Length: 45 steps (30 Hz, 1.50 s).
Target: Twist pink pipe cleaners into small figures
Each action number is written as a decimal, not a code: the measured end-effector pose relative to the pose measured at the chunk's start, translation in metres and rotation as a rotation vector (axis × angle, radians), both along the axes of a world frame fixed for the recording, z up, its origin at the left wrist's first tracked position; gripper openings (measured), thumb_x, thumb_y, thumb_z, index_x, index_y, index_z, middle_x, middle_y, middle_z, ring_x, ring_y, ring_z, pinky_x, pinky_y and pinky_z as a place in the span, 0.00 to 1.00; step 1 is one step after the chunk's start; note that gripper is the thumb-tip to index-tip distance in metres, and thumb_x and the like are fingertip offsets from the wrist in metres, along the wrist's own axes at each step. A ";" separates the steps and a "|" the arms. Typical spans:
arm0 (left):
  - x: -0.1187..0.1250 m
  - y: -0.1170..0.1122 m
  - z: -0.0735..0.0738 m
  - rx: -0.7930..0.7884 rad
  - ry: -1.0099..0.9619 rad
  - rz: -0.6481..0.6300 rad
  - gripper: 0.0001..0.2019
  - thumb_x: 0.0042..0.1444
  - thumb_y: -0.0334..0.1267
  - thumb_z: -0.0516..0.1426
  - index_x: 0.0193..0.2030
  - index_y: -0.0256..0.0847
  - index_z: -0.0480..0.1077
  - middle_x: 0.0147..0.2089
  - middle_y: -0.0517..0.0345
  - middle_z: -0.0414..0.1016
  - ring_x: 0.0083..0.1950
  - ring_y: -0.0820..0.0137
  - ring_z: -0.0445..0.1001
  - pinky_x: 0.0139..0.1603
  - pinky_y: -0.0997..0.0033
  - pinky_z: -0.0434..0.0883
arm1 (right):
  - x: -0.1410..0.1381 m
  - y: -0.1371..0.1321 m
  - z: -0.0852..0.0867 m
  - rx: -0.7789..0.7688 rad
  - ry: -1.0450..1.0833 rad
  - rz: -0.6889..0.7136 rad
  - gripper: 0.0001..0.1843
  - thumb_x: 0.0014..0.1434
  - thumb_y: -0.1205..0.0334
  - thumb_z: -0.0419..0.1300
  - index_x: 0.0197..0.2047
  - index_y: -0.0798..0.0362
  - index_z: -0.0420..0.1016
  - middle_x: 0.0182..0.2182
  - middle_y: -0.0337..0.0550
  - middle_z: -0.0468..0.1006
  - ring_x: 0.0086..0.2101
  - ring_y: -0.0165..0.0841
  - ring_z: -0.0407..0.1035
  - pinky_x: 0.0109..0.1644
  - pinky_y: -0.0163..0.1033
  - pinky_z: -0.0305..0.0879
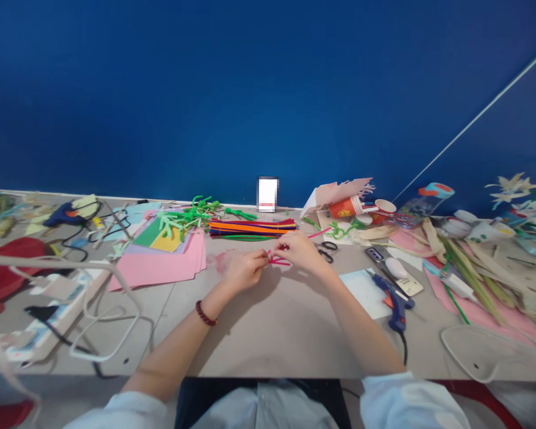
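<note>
A bright pink pipe cleaner (279, 261), bent into a few strands, is held between my two hands above the middle of the table. My left hand (245, 269) pinches its left end with closed fingers. From the right, my right hand (300, 250) has its fingers closed on the same pipe cleaner, and a pink end sticks out beyond that hand. Just behind my hands lies a bundle of coloured pipe cleaners (252, 229) in red, orange, dark blue and green. Black-handled scissors (326, 253) lie beside my right hand, partly hidden by it.
Pink paper sheets (161, 265) and green pipe-cleaner shapes (174, 221) lie on the left. A power strip (56, 319) with tangled cables sits nearer. On the right are a blue glue gun (396, 304), a phone (375, 255), paper cups (346, 207) and dried leaves (469, 274).
</note>
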<state>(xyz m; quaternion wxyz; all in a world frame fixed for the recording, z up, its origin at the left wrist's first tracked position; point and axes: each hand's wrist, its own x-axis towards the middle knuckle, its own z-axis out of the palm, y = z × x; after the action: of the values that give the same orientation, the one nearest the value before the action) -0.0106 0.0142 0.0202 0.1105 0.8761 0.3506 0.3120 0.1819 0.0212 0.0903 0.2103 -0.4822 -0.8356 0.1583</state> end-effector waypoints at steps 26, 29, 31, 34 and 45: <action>0.001 0.003 0.015 -0.517 -0.624 -0.058 0.19 0.56 0.44 0.56 0.17 0.36 0.69 0.31 0.52 0.69 0.34 0.71 0.69 0.33 0.72 0.66 | -0.003 0.011 -0.025 -0.081 0.290 -0.130 0.08 0.55 0.68 0.57 0.30 0.54 0.78 0.30 0.42 0.79 0.30 0.30 0.69 0.34 0.33 0.60; 0.000 0.000 0.019 -0.574 -0.477 -0.169 0.15 0.56 0.44 0.55 0.25 0.37 0.74 0.34 0.52 0.70 0.29 0.73 0.67 0.28 0.73 0.66 | 0.010 0.015 -0.020 -0.170 0.391 -0.002 0.08 0.53 0.68 0.58 0.28 0.55 0.78 0.30 0.43 0.79 0.32 0.31 0.70 0.37 0.34 0.63; 0.000 -0.002 0.019 -0.575 -0.364 -0.244 0.14 0.57 0.43 0.54 0.30 0.38 0.75 0.36 0.51 0.72 0.29 0.73 0.68 0.29 0.73 0.67 | 0.016 0.014 -0.013 -0.237 0.352 0.122 0.07 0.54 0.66 0.59 0.29 0.55 0.79 0.29 0.43 0.78 0.31 0.31 0.70 0.37 0.34 0.63; 0.002 -0.005 0.017 -0.456 -0.189 -0.288 0.12 0.59 0.38 0.52 0.34 0.39 0.76 0.37 0.50 0.74 0.36 0.70 0.72 0.38 0.71 0.68 | 0.019 0.009 -0.002 -0.240 0.177 0.215 0.08 0.55 0.65 0.59 0.29 0.53 0.79 0.29 0.41 0.78 0.31 0.29 0.69 0.36 0.33 0.61; -0.001 0.010 0.002 -0.518 -0.522 0.045 0.13 0.55 0.43 0.55 0.26 0.38 0.74 0.27 0.56 0.71 0.27 0.72 0.67 0.29 0.74 0.64 | -0.012 -0.024 0.011 0.062 -0.139 0.026 0.10 0.57 0.65 0.57 0.25 0.53 0.75 0.25 0.40 0.75 0.28 0.28 0.64 0.28 0.34 0.46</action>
<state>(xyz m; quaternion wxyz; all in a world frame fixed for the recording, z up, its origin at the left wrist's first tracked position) -0.0117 0.0242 0.0226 0.4076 0.7021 0.3971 0.4281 0.1700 -0.0025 0.1018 0.1645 -0.4742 -0.8590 0.1011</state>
